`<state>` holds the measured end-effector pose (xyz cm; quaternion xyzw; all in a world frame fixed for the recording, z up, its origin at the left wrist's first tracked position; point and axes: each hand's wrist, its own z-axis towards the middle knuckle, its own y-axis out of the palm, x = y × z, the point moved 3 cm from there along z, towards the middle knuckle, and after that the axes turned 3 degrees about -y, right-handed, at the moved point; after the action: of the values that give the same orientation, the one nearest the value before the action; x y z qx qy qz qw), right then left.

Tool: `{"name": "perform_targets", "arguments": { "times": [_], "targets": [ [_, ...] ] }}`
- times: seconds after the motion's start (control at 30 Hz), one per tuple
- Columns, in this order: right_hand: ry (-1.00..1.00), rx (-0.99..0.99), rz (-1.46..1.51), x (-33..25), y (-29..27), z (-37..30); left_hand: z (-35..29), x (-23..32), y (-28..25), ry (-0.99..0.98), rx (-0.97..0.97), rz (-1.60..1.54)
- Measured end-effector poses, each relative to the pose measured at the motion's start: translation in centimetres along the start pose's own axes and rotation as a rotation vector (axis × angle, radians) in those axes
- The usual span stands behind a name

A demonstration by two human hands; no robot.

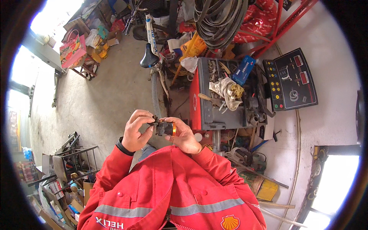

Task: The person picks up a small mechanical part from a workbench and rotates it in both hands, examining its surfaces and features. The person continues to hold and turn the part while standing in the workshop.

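Note:
In front of my chest, both hands hold a small dark mechanical part (161, 127). It looks black and greasy, with an uneven left end and a thicker body with an orange band at its right; its exact kind I cannot make out. My left hand (135, 131), a black band at its wrist, pinches the left end between thumb and fingers. Around the thicker right end curl the thumb and fingers of my right hand (184, 137). My fingers hide some of the part.
To the right stands a red-sided tool cabinet (207, 124) topped with rags (227, 93), a blue box (244, 70) and loose parts. A bicycle (154, 69) stands ahead. A black control panel (291, 82) is by the wall. Metal frames (78, 159) and clutter lie at left.

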<state>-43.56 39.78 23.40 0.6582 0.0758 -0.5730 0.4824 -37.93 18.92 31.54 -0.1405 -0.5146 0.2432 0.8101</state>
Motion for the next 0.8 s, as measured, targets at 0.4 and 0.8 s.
{"name": "perform_targets", "arguments": {
  "times": [0.4, 0.8],
  "targets": [
    [-0.332, 0.063, -0.645, -1.6, -0.3, -0.1, -0.7, 0.1, 1.0, 0.019, 0.064, 0.031],
    [-0.326, 0.065, -0.642, -1.4, -0.3, 0.4, -0.4, -0.1, 1.0, 0.04, 0.067, 0.057]
  ]
}}
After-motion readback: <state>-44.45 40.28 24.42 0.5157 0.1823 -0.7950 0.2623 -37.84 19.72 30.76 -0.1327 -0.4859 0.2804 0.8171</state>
